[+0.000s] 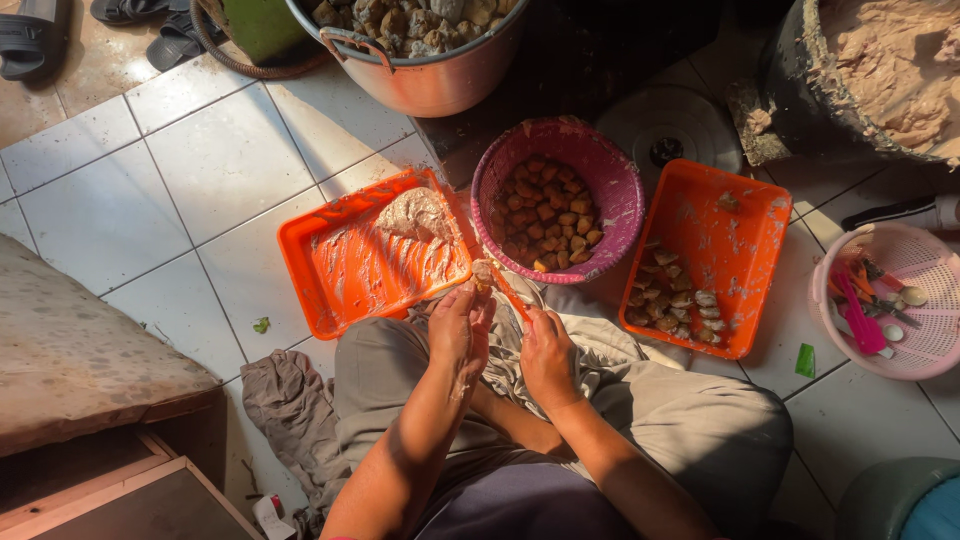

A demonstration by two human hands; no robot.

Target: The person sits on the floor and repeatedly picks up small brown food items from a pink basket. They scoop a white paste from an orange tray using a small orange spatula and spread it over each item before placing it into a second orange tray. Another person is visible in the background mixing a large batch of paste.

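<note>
the white tiled floor (200, 170) carries everything, with a person sitting cross-legged on it in grey trousers (690, 420). at the top edge stands a big metal pot (430, 80) heaped with pale lumps, and at the top right a dark tub of beige paste (890, 70). just ahead of the knees lie two orange trays: the left orange tray (340, 270) is smeared with paste and holds a mound of it in its far corner, the right orange tray (740, 220) holds a cluster of stuffed pieces in its near corner. between them sits a purple basket (610, 190) full of brown fried tofu pieces. a pink basket (920, 270) with small utensils rests at the far right. the left hand (458, 325) is curled shut around a small tofu piece (483, 272), held above the lap near the left tray's near edge. the right hand (545, 355) grips an orange spatula (508, 290), its tip touching that piece.
</note>
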